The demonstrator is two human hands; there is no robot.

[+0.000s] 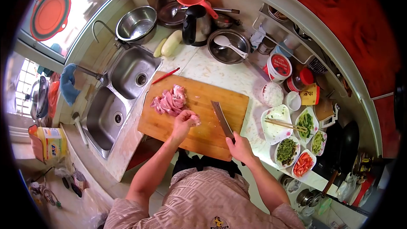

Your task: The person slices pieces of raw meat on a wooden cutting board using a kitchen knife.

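Note:
Sliced raw meat [170, 101] lies in a pile on the left part of the wooden cutting board [199, 138]. Just below the pile, my left hand [183, 124] is closed with its fingertips pinching a small pale piece of meat. My right hand [240, 147] grips the handle of a cleaver [221, 118] at the right part of the board. The blade points up and away from me, with its edge near the board. A few tiny scraps of meat lie on the board between the pile and the blade.
A double steel sink [135, 73] is at the left. A red knife [165, 75] lies by the board's upper left corner. Behind stand a kettle [196, 25] and a steel bowl [229, 46]. At the right are a white dish with chopsticks [276, 125], chopped greens [287, 151] and red slices [303, 164].

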